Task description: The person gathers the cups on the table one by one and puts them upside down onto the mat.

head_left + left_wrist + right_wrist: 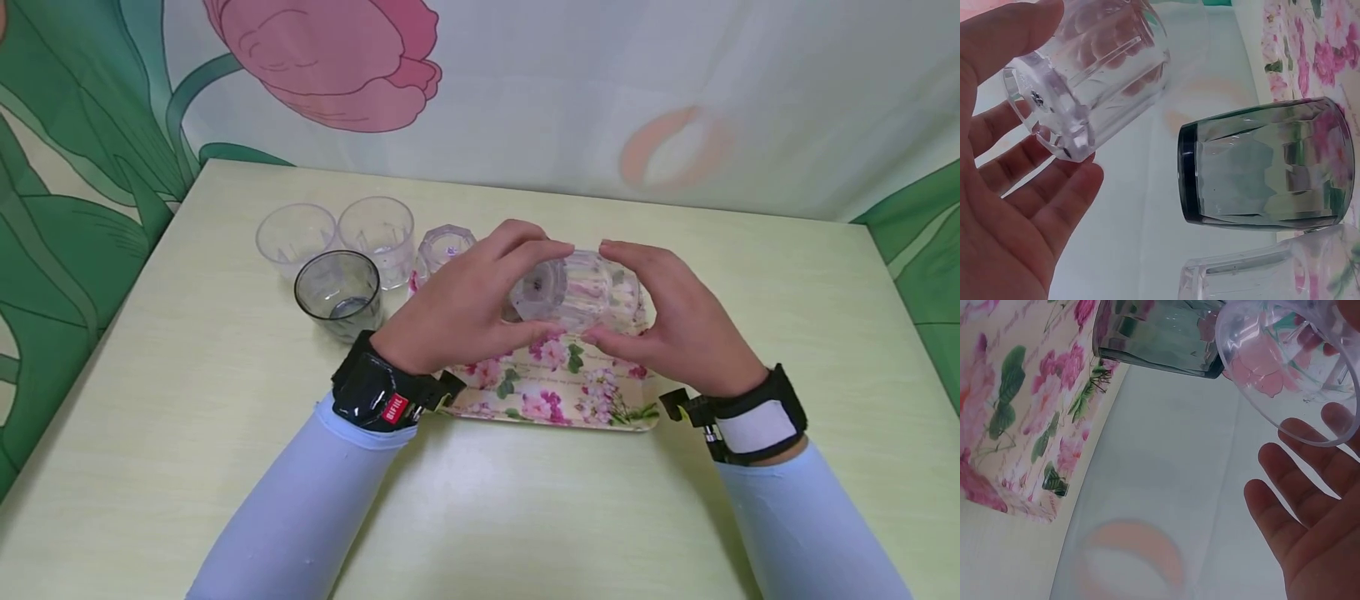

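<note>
A clear faceted glass (577, 287) lies tilted sideways between my two hands over the floral tray (525, 408). With thumb and fingers, my left hand (457, 312) grips its base end; the base (1047, 106) shows close to that palm. My right hand (675, 321) pinches the wall near the rim with thumb and index finger, the other fingers (1291, 481) spread apart. Below the held glass, a grey glass (1266, 169) stands upside down on the tray, mostly hidden by my left hand in the head view. Another clear glass (446, 246) is upside down beside it.
Left of the tray stand two upright clear glasses (296, 233) and an upright grey glass (341, 296), grouped on the pale table (187, 400). A flower-printed curtain (540, 100) hangs behind the table's back edge.
</note>
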### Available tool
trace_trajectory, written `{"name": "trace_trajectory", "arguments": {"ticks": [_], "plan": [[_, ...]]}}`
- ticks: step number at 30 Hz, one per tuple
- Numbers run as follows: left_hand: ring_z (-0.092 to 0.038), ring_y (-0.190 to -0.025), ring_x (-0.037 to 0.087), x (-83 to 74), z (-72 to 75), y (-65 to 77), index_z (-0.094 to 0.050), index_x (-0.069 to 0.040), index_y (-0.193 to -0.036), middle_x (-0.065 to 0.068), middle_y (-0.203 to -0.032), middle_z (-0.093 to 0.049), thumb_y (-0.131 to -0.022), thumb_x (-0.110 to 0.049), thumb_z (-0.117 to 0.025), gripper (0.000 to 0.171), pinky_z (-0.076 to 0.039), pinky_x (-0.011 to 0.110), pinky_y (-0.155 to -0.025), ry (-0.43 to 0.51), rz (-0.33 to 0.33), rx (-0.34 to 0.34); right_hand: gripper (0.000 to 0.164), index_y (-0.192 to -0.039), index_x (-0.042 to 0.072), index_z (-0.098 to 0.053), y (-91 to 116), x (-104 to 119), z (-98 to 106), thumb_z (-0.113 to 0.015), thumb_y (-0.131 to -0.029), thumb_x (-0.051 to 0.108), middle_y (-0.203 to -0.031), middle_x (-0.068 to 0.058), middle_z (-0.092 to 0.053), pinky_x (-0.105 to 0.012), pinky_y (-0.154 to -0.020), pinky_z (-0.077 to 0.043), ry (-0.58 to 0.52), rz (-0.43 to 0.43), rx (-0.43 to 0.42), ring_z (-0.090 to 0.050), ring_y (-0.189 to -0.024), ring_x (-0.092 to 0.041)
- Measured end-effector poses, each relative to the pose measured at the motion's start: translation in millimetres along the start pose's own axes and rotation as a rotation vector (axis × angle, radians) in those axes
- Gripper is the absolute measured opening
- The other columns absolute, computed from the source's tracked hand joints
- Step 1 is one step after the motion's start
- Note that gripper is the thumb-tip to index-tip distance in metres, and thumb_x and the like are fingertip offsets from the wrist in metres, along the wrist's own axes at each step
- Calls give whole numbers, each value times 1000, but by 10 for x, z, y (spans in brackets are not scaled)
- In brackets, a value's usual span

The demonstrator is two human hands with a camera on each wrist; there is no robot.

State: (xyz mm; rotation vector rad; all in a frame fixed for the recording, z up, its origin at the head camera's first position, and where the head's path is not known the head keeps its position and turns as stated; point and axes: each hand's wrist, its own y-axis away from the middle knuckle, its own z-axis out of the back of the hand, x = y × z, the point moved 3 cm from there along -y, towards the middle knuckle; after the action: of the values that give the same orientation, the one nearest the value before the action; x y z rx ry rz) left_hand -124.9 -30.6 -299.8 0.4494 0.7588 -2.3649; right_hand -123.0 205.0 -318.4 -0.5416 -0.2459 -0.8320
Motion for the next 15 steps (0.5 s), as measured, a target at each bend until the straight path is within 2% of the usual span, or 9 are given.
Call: {"name": "trace_trajectory", "arguments": {"ticks": [4, 11, 15], "plan": [[-53, -114, 18, -18, 10, -3, -52, -9, -143, 10, -134, -49, -88, -35, -75, 65, -51, 27, -89, 4, -9, -4, 86, -147, 8, -46, -8, 10, -8, -87, -75, 30, -143, -12, -54, -50, -108, -42, 7, 13, -9, -50, -131, -30], [-51, -128, 21, -28, 22, -16, -49, -12, -146, 8, -138, -54, -90, -40, -73, 67, -44, 34, -109, -48, 2, 30, 85, -147, 8, -48, -18, 13, -33, -87, -75, 29, -143, -12, -54, -50, -108, -42, 11, 34, -18, -50, -132, -31], [-53, -123, 20, -30, 25, -8, -49, -11, -146, 9, -136, -53, -90, -38, -73, 67, -46, 33, -104, -42, -19, 19, 85, -147, 8, -47, -29, 16, -51, -87, -75, 30, -146, -12, -52, -51, -109, -41, 10, 36, -6, -49, -134, -31]]}}
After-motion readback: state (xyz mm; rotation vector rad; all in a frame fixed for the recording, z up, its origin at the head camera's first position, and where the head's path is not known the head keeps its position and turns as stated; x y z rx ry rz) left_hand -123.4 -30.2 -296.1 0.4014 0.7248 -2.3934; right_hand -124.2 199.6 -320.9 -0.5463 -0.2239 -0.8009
